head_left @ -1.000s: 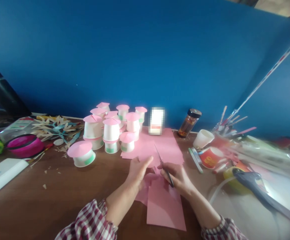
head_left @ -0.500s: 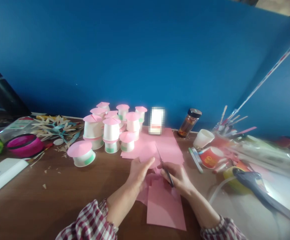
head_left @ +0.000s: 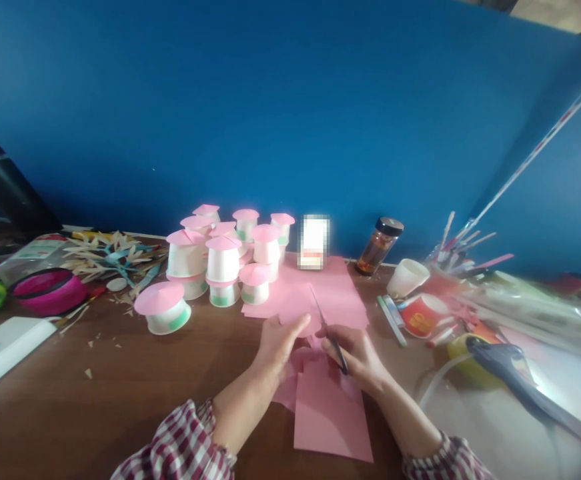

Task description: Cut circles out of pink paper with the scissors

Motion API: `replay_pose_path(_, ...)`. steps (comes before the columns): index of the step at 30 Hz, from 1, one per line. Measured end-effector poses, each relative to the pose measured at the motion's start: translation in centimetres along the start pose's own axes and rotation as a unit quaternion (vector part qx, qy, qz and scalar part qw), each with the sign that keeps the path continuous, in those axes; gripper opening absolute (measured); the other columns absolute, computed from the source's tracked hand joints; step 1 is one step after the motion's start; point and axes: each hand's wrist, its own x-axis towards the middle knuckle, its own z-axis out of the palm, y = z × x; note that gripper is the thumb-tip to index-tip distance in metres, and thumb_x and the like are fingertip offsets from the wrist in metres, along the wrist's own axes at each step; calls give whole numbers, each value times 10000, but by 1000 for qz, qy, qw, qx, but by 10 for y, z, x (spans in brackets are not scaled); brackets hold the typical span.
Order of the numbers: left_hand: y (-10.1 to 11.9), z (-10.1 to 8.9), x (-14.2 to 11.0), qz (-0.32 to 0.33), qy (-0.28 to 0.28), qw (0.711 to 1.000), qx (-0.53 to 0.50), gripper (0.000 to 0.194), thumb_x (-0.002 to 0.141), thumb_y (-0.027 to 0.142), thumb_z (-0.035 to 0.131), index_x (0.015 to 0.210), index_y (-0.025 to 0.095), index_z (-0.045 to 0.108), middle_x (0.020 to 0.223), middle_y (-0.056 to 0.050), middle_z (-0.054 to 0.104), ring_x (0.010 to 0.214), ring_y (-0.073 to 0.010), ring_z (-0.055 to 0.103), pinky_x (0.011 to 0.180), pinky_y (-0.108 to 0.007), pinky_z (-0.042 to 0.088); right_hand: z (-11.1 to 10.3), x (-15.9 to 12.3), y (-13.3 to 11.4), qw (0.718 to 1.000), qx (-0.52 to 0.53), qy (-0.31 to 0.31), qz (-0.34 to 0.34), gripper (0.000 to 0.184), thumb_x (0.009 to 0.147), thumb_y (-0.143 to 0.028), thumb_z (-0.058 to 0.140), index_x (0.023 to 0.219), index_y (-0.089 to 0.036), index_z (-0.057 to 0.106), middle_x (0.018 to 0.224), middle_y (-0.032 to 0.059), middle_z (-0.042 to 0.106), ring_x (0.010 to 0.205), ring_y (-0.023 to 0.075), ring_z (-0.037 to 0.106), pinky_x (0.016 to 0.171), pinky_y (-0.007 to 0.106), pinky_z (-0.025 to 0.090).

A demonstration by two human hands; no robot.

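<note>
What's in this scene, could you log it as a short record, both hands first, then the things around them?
Left hand: holds pink paper
Right hand: holds scissors
Paper-topped cups: clustered left of the hands, some stacked
Dark-lidded jar: near the blue wall
Far left: magenta container
Right side: white cup, red cup
Surface: brown table
</note>
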Motion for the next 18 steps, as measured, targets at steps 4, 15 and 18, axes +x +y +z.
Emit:
replay_pose_path(4,3,1,0,-7,2,1000,-12,261,624,284,754,746,132,580,542,-25,563,518,-243,623,436,-393,538,-1,0,-2,1000,-14,3,-10,394,791,-498,610,869,-114,646,517,-40,448,451,97,402,415,214,372)
replay_pose_path(15,7,4,-1,-14,20,1000,-16,233,622,255,743,724,128,575,499,-1,527,420,-152,519,406,-347,515,0,-1,1,1000,-8,5,4,404,785,-501,617,878,-108,645,505,-43,462,406,94,437,410,219,390)
replay_pose_path(18,9,5,-3,-20,36,999,-15,234,607,250,751,700,134,570,487,5,518,416,-152,519,395,-339,512,0,-1,-1,1000,-7,1,6,390,789,-492,616,881,-114,643,505,-47,452,408,97,432,409,222,395)
